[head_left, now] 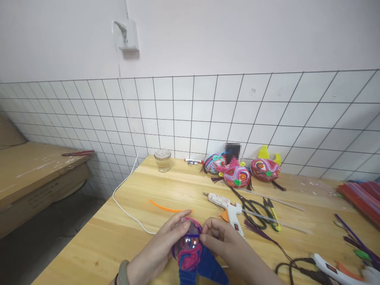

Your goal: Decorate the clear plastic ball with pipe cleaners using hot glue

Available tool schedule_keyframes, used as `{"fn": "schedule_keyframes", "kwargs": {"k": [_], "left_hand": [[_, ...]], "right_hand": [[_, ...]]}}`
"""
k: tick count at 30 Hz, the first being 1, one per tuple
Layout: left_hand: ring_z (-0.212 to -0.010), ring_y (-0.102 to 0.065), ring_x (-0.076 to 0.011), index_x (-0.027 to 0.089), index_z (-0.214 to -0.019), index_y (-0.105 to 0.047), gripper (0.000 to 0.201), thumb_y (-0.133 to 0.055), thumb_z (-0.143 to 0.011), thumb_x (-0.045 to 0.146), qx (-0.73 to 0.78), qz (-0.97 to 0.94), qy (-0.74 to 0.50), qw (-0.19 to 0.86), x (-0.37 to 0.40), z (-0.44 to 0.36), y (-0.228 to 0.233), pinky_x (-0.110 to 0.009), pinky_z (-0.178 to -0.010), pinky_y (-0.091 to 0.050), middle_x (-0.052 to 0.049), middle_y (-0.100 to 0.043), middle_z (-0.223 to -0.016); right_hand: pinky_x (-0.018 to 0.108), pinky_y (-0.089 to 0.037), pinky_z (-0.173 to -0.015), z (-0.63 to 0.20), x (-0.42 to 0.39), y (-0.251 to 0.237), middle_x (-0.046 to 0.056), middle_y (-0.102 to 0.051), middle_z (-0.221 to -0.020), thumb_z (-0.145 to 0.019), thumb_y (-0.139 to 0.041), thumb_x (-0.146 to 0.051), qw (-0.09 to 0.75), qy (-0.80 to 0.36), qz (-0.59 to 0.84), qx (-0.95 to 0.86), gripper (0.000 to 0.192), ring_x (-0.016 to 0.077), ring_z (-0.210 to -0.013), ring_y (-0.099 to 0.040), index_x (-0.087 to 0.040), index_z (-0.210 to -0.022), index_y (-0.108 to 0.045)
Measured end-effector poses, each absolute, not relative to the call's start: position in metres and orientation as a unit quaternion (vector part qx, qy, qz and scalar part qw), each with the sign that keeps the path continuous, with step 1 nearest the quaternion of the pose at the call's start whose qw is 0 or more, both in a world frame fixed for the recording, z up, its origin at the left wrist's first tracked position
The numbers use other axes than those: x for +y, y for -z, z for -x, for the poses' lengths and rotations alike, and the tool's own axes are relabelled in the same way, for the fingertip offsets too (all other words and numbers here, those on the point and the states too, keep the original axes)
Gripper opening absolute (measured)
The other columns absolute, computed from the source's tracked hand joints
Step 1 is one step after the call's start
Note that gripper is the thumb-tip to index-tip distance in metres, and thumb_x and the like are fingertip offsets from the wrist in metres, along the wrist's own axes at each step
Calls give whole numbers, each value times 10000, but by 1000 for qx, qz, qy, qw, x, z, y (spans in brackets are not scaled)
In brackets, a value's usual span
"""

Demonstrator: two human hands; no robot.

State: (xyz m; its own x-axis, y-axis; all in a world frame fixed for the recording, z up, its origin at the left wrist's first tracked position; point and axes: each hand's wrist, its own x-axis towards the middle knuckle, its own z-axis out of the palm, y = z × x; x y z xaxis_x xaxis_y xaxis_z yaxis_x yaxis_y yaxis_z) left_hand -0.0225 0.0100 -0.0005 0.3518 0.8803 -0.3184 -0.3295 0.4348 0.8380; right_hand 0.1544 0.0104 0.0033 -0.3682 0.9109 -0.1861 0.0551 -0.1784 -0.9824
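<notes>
My left hand (162,242) is wrapped round a clear plastic ball (191,242) partly covered with pink and purple fuzzy strips. Two blue fuzzy fins (210,266) stick out from its near side. Across the clear part lies a purple pipe cleaner (192,236), and my right hand (224,236) pinches its end against the ball's right side. Just beyond my hands, an orange pipe cleaner (166,207) lies on the table. A white glue gun (227,206) rests beyond my right hand.
Black scissors (252,208), a yellow-handled cutter (273,215) and clear glue sticks (279,198) lie to the right. Several finished fish-like ornaments (237,175) stand by the tiled wall. A glass (162,160) stands at the back left; a white cord (126,206) crosses the table.
</notes>
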Motion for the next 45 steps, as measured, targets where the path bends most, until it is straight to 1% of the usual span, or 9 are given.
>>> {"fn": "schedule_keyframes", "kwargs": {"k": [3, 7, 15, 21, 26, 31, 35, 41, 45], "left_hand": [[-989, -581, -212, 186, -1222, -571, 499, -653, -788, 418, 394, -355, -408, 743, 10, 23, 4, -312, -826, -426, -97, -649, -1087], [-975, -579, -215, 179, -1212, -575, 530, -637, -779, 478, 396, -352, -409, 743, 12, 23, 5, -314, -808, -431, -93, -643, -1072], [-927, -583, -193, 193, -1273, -509, 677, -762, -677, 391, 396, -349, -389, 755, 9, 23, -3, -299, -798, -420, -83, -646, -1065], [-924, -581, -193, 191, -1256, -527, 660, -763, -675, 398, 392, -355, -387, 755, 9, 23, -1, -307, -811, -415, -79, -648, -1040], [-935, -590, -203, 182, -1260, -529, 614, -709, -729, 432, 387, -364, -385, 754, 9, 24, 1, -316, -812, -413, -86, -661, -1020], [-913, -609, -188, 177, -1263, -522, 547, -662, -787, 404, 384, -366, -387, 754, 9, 24, 4, -302, -789, -423, -82, -668, -1017], [-884, -612, -163, 172, -1273, -504, 531, -652, -804, 372, 390, -358, -382, 758, 10, 23, 3, -280, -773, -435, -74, -668, -1014], [-904, -620, -150, 192, -1301, -458, 514, -600, -844, 378, 388, -343, -383, 765, 10, 22, 0, -259, -762, -463, -77, -651, -1098], [-903, -628, -173, 236, -1313, -428, 538, -554, -846, 470, 376, -342, -369, 778, 8, 23, 4, -259, -635, -487, -87, -609, -1211]], "right_hand": [[219, -233, -477, -154, 10, -2, -87, -406, -506, -674, -676, -473, 348, -621, 450, -539, 333, 86, -473, -339, -200, -672, -485], [222, -231, -483, -154, 10, 0, -88, -403, -513, -659, -687, -486, 356, -614, 455, -538, 351, 86, -479, -341, -198, -667, -486], [225, -262, -494, -157, 12, 0, -74, -452, -524, -682, -678, -422, 340, -622, 444, -549, 304, 85, -498, -372, -181, -678, -494], [212, -291, -480, -158, 13, 5, -75, -465, -531, -679, -671, -389, 330, -633, 445, -541, 280, 78, -491, -400, -186, -671, -480], [204, -313, -465, -161, 15, 6, -77, -490, -509, -675, -686, -367, 311, -646, 441, -540, 269, 74, -462, -431, -188, -661, -485], [201, -320, -454, -161, 17, 7, -79, -497, -494, -657, -701, -383, 305, -648, 446, -537, 284, 72, -443, -438, -188, -658, -494], [203, -311, -445, -160, 16, 7, -86, -476, -480, -640, -702, -409, 310, -646, 456, -527, 299, 71, -431, -421, -192, -656, -496], [202, -256, -449, -162, 17, -1, -100, -430, -478, -611, -721, -449, 328, -632, 465, -526, 342, 57, -440, -353, -189, -634, -499], [211, -178, -424, -167, 20, -6, -113, -392, -459, -601, -711, -534, 313, -629, 477, -528, 408, 53, -411, -292, -195, -650, -489]]}}
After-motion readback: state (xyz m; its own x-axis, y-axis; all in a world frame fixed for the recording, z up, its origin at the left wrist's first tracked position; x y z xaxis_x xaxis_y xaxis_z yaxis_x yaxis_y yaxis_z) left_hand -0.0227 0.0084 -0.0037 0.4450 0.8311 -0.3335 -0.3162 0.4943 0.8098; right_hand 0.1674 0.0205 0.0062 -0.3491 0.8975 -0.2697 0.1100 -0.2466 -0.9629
